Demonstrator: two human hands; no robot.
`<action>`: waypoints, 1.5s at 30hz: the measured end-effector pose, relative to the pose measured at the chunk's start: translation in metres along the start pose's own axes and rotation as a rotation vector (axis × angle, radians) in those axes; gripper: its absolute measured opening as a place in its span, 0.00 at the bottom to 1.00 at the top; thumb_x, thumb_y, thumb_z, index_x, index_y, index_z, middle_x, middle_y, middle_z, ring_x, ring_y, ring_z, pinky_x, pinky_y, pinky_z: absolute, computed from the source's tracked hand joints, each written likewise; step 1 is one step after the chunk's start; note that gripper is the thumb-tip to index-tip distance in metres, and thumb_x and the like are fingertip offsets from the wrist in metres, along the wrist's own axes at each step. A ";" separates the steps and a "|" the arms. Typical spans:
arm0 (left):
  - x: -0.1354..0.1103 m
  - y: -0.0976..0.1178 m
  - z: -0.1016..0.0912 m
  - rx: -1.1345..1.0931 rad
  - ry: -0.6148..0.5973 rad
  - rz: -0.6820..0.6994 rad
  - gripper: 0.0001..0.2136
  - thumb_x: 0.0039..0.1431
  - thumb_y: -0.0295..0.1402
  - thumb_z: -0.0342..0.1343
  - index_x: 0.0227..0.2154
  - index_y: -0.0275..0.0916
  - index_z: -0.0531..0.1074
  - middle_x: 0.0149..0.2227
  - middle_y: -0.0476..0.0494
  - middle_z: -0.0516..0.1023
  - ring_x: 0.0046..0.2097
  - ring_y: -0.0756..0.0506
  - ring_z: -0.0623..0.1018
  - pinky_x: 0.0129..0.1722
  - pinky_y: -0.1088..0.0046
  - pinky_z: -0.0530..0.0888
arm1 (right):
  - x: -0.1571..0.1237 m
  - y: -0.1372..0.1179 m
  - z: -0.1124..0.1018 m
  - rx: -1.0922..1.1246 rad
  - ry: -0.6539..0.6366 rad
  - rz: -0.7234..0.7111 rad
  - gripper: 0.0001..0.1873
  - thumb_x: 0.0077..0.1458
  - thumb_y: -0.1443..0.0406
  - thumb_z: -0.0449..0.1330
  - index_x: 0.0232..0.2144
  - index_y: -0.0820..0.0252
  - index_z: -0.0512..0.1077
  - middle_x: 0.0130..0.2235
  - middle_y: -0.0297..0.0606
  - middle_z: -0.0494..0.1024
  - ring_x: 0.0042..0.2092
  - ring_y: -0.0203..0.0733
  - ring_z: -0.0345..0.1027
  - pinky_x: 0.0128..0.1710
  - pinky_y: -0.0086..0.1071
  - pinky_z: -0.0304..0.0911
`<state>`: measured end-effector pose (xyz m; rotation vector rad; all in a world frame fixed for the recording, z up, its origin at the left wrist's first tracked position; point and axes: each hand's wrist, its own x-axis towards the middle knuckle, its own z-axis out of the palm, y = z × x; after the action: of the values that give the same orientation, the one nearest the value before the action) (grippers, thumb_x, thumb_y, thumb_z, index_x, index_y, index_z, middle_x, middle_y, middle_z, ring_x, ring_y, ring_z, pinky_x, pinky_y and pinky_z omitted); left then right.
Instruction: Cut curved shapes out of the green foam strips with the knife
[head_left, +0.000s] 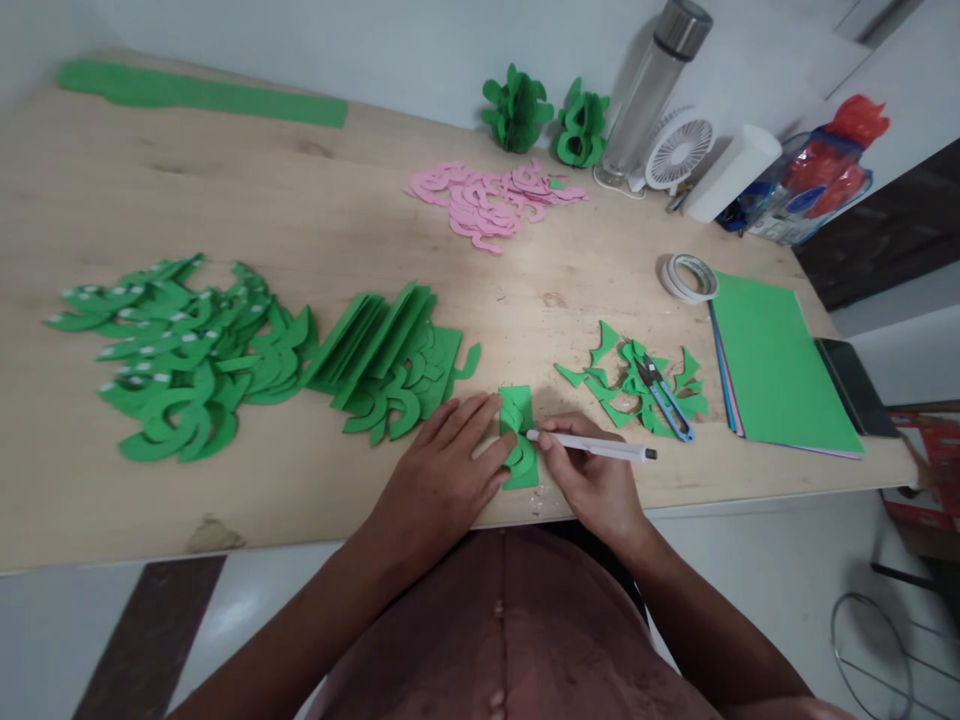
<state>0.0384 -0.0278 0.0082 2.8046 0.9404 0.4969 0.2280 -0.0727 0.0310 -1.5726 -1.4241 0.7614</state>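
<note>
The left hand (450,455) lies palm down on the desk (262,190), spread nearly flat with no grip on anything; its fingertips rest on the left part of a small green paper rectangle (516,398) and the curved green cut-out (517,462) laid on it. The rectangle is located near the front edge of the desk, between the two hands. The right hand (589,465) is closed in a writing grip around a white pen (592,445). The pen's tip points left, at the cut-out; whether it touches the paper cannot be determined. Its dark end points right.

Left of the left hand: a stack of folded green paper (379,340) with curved pieces beside it and, farther left, a pile of green cut-outs (180,350), many bearing white patches.

Right of the right hand: green paper scraps (619,385), with blue-handled thread snips (667,400) lying on them. Beyond these is a stack of coloured sheets (784,370), green uppermost. White tape rolls (690,278) are positioned at its upper left corner.

Rear area: pink cut-outs (487,205) lie in a heap. Behind them, two green paper ornaments (517,110) stand near the wall, left of a clear bottle (637,100) and a white fan (679,148).
</note>
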 end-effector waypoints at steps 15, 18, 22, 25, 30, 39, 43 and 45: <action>0.000 -0.001 -0.001 -0.015 0.001 -0.010 0.13 0.65 0.30 0.51 0.50 0.38 0.74 0.61 0.30 0.71 0.64 0.33 0.69 0.61 0.48 0.70 | -0.008 0.001 -0.002 0.033 0.044 0.055 0.04 0.60 0.64 0.60 0.34 0.56 0.75 0.31 0.34 0.81 0.32 0.38 0.75 0.32 0.29 0.69; 0.000 0.000 -0.002 -0.009 0.003 -0.009 0.12 0.66 0.30 0.51 0.49 0.38 0.74 0.60 0.30 0.71 0.63 0.33 0.70 0.61 0.48 0.71 | -0.008 0.001 -0.002 0.013 0.034 0.045 0.04 0.60 0.64 0.60 0.34 0.56 0.74 0.31 0.34 0.81 0.33 0.39 0.75 0.32 0.30 0.69; 0.000 0.000 -0.002 -0.015 0.004 -0.005 0.12 0.66 0.30 0.51 0.50 0.38 0.74 0.61 0.30 0.70 0.64 0.33 0.70 0.61 0.48 0.70 | -0.005 0.000 -0.001 0.005 0.026 0.028 0.04 0.59 0.64 0.60 0.34 0.56 0.74 0.31 0.35 0.81 0.33 0.39 0.75 0.32 0.30 0.69; 0.000 -0.001 -0.001 -0.039 0.010 -0.007 0.13 0.66 0.30 0.51 0.50 0.38 0.74 0.61 0.30 0.70 0.64 0.33 0.69 0.61 0.47 0.70 | -0.003 0.000 -0.001 0.006 0.009 0.023 0.04 0.59 0.64 0.59 0.34 0.56 0.75 0.31 0.35 0.81 0.33 0.39 0.75 0.32 0.31 0.69; 0.000 -0.001 -0.002 -0.033 0.009 -0.002 0.13 0.65 0.29 0.51 0.50 0.39 0.73 0.61 0.31 0.70 0.64 0.34 0.69 0.61 0.48 0.70 | -0.002 0.000 0.000 0.014 -0.001 0.024 0.04 0.60 0.64 0.59 0.34 0.56 0.74 0.32 0.36 0.81 0.33 0.40 0.75 0.33 0.31 0.70; 0.001 0.000 -0.002 -0.014 0.017 0.000 0.13 0.66 0.30 0.50 0.50 0.38 0.74 0.61 0.29 0.70 0.63 0.33 0.70 0.60 0.48 0.71 | -0.001 0.000 -0.001 -0.004 -0.005 0.014 0.05 0.60 0.64 0.59 0.34 0.56 0.75 0.32 0.35 0.80 0.34 0.40 0.75 0.35 0.32 0.70; 0.001 0.000 -0.002 -0.012 0.018 0.008 0.13 0.66 0.30 0.50 0.50 0.37 0.74 0.61 0.28 0.70 0.63 0.32 0.70 0.60 0.48 0.71 | -0.002 0.000 -0.001 -0.001 -0.006 0.013 0.05 0.60 0.64 0.59 0.34 0.56 0.75 0.32 0.35 0.80 0.34 0.40 0.75 0.35 0.31 0.70; 0.001 0.000 -0.002 -0.018 0.014 0.007 0.13 0.66 0.30 0.50 0.50 0.37 0.74 0.61 0.29 0.70 0.63 0.32 0.70 0.60 0.47 0.71 | -0.002 -0.001 -0.001 0.005 -0.003 0.016 0.05 0.60 0.63 0.59 0.34 0.56 0.75 0.32 0.35 0.81 0.34 0.40 0.75 0.34 0.31 0.70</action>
<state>0.0382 -0.0266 0.0105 2.7935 0.9244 0.5237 0.2281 -0.0751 0.0316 -1.5819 -1.4120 0.7763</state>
